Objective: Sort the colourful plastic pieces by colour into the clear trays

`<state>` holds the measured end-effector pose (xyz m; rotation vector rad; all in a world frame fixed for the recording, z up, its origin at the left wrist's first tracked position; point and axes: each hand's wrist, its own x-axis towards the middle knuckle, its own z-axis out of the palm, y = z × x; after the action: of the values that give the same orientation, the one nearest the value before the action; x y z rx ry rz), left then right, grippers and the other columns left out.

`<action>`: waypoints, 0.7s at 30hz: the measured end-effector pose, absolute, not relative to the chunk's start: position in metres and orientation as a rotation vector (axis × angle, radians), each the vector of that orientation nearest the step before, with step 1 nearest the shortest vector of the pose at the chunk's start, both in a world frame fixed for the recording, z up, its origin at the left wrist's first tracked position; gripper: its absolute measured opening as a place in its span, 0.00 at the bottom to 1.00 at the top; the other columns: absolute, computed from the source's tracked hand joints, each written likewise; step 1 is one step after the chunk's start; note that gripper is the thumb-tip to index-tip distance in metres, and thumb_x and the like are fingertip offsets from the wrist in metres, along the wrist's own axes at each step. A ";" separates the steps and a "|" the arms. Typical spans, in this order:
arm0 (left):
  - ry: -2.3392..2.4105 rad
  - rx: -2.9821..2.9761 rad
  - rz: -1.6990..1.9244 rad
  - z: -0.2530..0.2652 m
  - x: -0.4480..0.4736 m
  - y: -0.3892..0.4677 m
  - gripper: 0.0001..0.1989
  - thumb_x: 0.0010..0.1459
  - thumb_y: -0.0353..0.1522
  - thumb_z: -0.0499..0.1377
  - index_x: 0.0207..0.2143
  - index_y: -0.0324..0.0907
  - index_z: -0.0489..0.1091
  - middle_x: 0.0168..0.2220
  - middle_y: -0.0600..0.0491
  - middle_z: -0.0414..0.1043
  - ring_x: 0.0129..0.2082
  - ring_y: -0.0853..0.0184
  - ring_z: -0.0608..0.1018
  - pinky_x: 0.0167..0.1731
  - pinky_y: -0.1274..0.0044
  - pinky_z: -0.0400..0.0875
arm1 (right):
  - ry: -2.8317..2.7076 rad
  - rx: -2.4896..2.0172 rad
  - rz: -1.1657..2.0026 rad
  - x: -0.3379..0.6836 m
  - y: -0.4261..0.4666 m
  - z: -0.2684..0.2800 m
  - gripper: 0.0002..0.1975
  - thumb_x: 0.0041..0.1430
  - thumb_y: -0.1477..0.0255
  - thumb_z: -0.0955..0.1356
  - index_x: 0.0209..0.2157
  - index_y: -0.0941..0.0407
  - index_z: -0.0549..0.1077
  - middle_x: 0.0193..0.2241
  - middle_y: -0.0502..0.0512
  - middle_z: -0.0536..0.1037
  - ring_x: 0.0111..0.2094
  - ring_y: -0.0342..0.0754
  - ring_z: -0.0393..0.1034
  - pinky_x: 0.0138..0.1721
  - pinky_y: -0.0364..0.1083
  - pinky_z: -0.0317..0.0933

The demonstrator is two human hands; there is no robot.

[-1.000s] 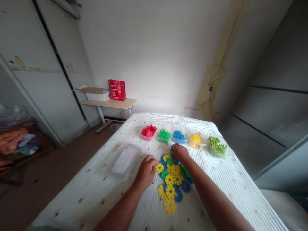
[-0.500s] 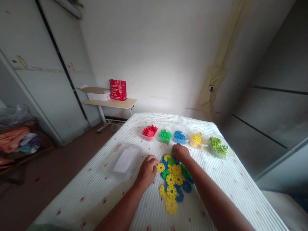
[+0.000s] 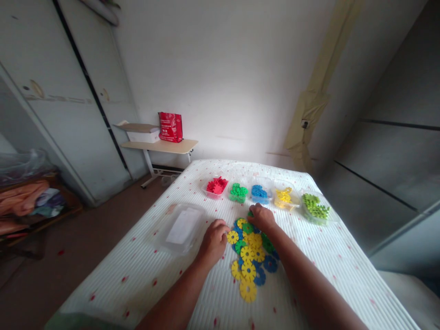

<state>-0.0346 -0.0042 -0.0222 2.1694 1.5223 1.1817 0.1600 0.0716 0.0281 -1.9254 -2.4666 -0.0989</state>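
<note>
A pile of notched plastic building discs, yellow, blue and green, lies on the table in front of me, some overlapping. At the pile's left edge is my left hand, its fingers curled and the tips by a yellow disc; what they grip, if anything, is hidden. Over the far end of the pile, my right hand has its fingers closed on a green disc, mostly covered by the fingers.
Clear tubs stand in a row beyond the pile, with red, green, blue, yellow and light green pieces. A clear lid with white paper lies left. Behind, a side table bears a red bag.
The whole view has shifted slightly, so everything sits a little further right. Both hands keep nearly the same places by the pile.
</note>
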 end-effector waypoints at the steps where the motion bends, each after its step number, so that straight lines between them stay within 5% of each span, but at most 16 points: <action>1: 1.524 2.168 1.182 -0.023 -0.035 -0.004 0.16 0.46 0.18 0.50 0.31 0.41 0.72 0.39 0.50 0.69 0.43 0.66 0.71 0.47 0.72 0.67 | -2.463 -1.920 -0.092 0.161 0.071 0.029 0.13 0.54 0.66 0.64 0.41 0.55 0.72 0.40 0.57 0.74 0.38 0.49 0.72 0.32 0.43 0.59; 11: 1.510 2.176 1.212 -0.025 -0.034 -0.004 0.16 0.46 0.18 0.49 0.31 0.41 0.71 0.38 0.50 0.69 0.42 0.66 0.71 0.46 0.72 0.67 | -2.351 -1.691 -0.107 0.160 0.065 0.053 0.14 0.54 0.67 0.64 0.43 0.53 0.72 0.40 0.54 0.74 0.36 0.46 0.71 0.31 0.41 0.57; 21: 1.504 2.145 1.173 -0.017 -0.035 -0.006 0.16 0.46 0.18 0.49 0.30 0.41 0.72 0.38 0.50 0.69 0.41 0.66 0.71 0.45 0.73 0.67 | -2.130 -1.602 -0.120 0.129 0.111 0.090 0.23 0.57 0.67 0.64 0.55 0.56 0.63 0.52 0.59 0.67 0.42 0.48 0.70 0.35 0.42 0.60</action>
<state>-0.0353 -0.0057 -0.0169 2.1453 1.5044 1.1732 0.1286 0.1115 0.0900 -1.6020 -2.1304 -0.1195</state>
